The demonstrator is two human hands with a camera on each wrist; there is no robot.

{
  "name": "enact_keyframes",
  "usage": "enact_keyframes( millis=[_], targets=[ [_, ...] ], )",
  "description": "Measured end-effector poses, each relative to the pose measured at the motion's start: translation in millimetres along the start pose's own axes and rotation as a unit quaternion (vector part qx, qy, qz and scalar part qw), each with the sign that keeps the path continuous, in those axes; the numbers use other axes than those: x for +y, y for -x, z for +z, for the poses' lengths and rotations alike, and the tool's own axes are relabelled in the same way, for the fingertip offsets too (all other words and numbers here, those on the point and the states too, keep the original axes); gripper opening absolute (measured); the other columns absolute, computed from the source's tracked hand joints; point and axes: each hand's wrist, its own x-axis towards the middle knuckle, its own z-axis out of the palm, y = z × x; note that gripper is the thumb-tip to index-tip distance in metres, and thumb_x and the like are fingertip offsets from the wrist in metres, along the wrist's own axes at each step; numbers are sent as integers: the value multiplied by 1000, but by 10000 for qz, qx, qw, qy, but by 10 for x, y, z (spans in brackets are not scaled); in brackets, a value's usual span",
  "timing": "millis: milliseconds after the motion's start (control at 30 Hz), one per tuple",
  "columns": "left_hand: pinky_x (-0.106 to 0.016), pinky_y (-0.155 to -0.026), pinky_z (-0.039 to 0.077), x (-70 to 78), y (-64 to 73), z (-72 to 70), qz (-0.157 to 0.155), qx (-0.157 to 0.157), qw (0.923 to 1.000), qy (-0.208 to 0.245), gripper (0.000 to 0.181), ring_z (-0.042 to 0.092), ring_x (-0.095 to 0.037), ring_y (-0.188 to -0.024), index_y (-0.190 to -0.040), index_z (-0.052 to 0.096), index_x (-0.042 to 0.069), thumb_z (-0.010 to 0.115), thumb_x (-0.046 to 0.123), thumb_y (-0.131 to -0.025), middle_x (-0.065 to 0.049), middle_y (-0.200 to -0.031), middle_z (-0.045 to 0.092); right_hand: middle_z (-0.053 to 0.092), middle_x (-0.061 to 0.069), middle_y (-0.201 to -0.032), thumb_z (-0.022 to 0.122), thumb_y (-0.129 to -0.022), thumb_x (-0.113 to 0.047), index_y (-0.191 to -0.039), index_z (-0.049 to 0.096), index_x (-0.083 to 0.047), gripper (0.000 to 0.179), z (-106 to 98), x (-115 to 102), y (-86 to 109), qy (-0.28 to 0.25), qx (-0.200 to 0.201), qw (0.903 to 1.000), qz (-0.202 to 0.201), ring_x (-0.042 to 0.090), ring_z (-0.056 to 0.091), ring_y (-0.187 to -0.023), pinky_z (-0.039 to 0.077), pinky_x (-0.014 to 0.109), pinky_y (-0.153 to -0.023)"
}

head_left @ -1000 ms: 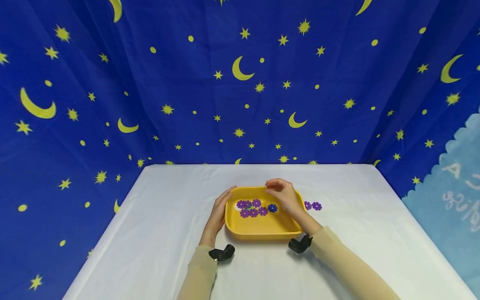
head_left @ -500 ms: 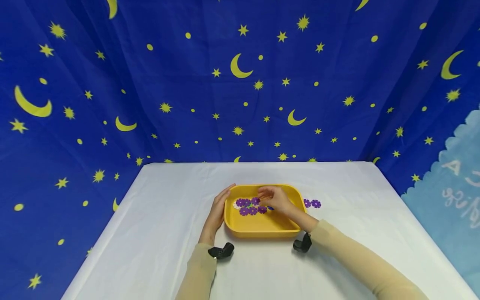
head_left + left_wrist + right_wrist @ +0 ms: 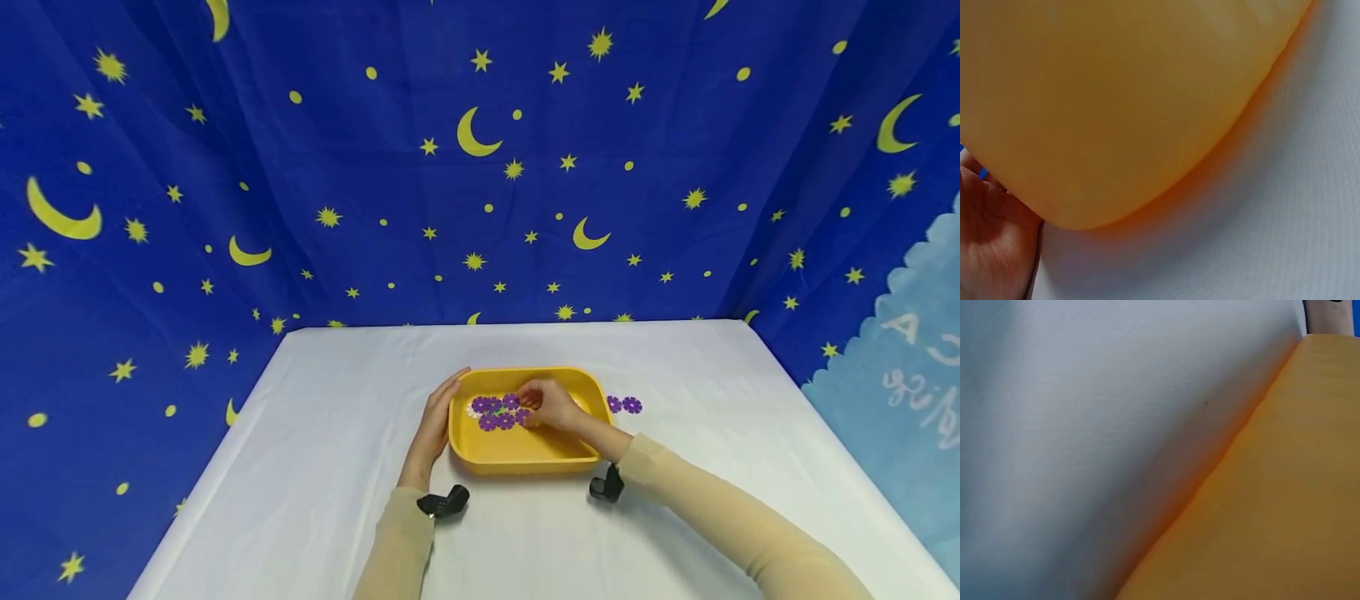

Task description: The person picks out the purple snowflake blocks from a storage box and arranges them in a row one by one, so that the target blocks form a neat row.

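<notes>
A yellow tray [image 3: 517, 467] stands on the white table in the head view. My left hand [image 3: 432, 425] rests along its left side, fingers straight and reaching to the far left corner. Inside the tray, several purple flower-shaped discs [image 3: 488, 422] lie in a loose group, with a white disc [image 3: 472, 410] and a bit of green among them. My right hand [image 3: 553, 406] is down in the tray, fingers bent and thumb beside the rightmost purple disc [image 3: 521, 415]. Whether it pinches that disc is too small to tell. Both wrist views mostly show the tray's yellow wall.
Purple flower discs [image 3: 632, 405] lie on the white table [image 3: 337, 467] just right of the tray. A blue curtain [image 3: 375, 167] with yellow moons and stars hangs behind and at the sides. Each wrist wears a black camera.
My right hand has come down from above the tray's far rim, leftward to the discs, and covers the blue disc seen before. Its thumb now shows lower. The left hand stays put.
</notes>
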Motion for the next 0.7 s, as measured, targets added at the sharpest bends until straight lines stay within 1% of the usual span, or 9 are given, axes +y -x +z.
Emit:
enact_keyframes(
  millis=[167, 333, 500, 567, 700],
  targets=[
    [-37, -121, 27, -5, 6, 5, 9, -29, 10000, 74, 48, 29, -24, -144, -143, 42, 7, 41, 29, -101, -10, -154, 34, 68, 19, -96, 78, -69, 9, -105, 65, 9, 38, 0, -5, 17, 194, -143, 9996, -155, 21, 62, -85, 59, 31, -77],
    [-38, -121, 26, -3, 1, 10, 25, -36, 10000, -1, 49, 28, -24, -145, -144, 42, 7, 41, 31, -101, -11, -154, 34, 68, 19, -97, 76, -71, 7, -105, 66, 7, 35, 1, -28, 31, 319, -123, 9992, -199, 22, 62, -85, 60, 31, -78],
    [-37, -121, 26, -9, 0, 12, -19, -3, 10000, 24, 48, 29, -23, -144, -143, 42, 7, 40, 30, -101, -9, -154, 35, 68, 15, -100, 76, -73, 4, -104, 68, 3, 32, 13, -48, 43, 620, -117, 9977, -243, 19, 60, -88, 59, 33, -83],
    [-38, -121, 26, -10, 4, 9, -1, -9, 10000, -6, 49, 28, -25, -145, -144, 41, 7, 40, 30, -101, -10, -154, 34, 68, 13, -101, 77, -73, 3, -103, 68, 2, 31, 15, -55, 47, 652, -124, 9976, -214, 19, 60, -89, 59, 33, -84],
    [-38, -121, 26, -15, 7, 2, 38, 30, 10000, -38, 49, 28, -25, -145, -143, 42, 7, 41, 30, -101, -11, -154, 34, 70, 14, -97, 77, -72, 4, -99, 68, 3, 28, 9, -60, 51, 643, -92, 9976, -253, 20, 61, -87, 59, 32, -80]
  ],
)
